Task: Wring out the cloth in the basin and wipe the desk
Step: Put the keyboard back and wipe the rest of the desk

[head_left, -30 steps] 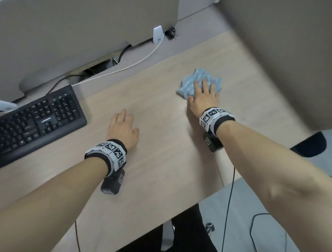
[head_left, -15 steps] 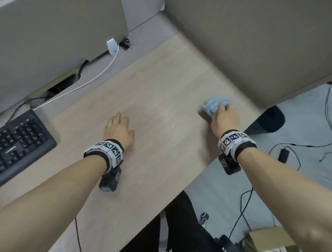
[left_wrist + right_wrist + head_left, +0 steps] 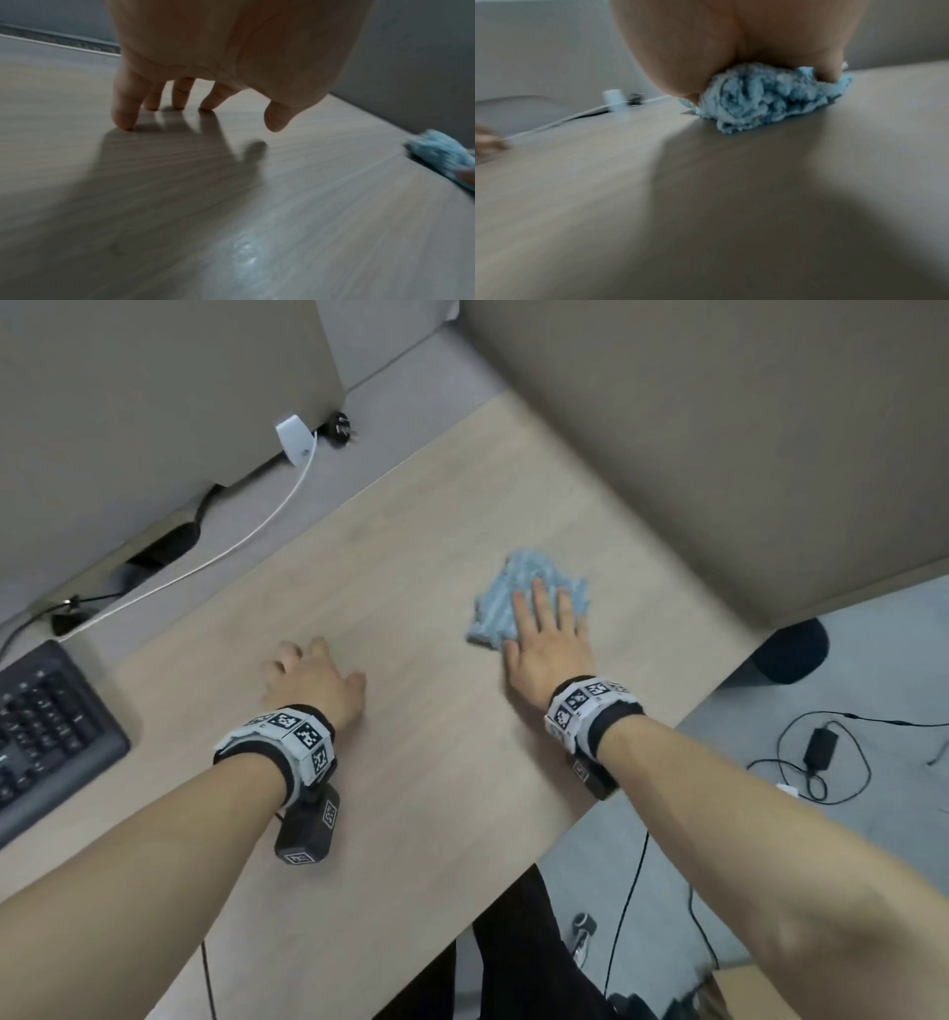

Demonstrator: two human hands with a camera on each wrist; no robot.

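Note:
A crumpled light-blue cloth [image 3: 518, 590] [image 3: 762, 97] [image 3: 442, 156] lies on the pale wooden desk [image 3: 411, 557] toward its right side. My right hand [image 3: 544, 629] presses flat on the cloth with straight, spread fingers; part of the cloth sticks out beyond them. My left hand [image 3: 308, 675] [image 3: 195, 105] rests on the bare desk to the left, its fingertips touching the wood and holding nothing. A damp sheen [image 3: 246, 251] shows on the desk near the left hand. No basin is in view.
A black keyboard [image 3: 46, 737] sits at the desk's left edge. A white cable [image 3: 246, 536] and white plug [image 3: 295, 436] lie along the back. Grey partition panels [image 3: 719, 428] close the back and right. Cables and an adapter [image 3: 819, 747] lie on the floor.
The right hand has slid the cloth from the desk's right edge back toward the middle and flattened on it. The left hand stays in place, fingers slightly more bent.

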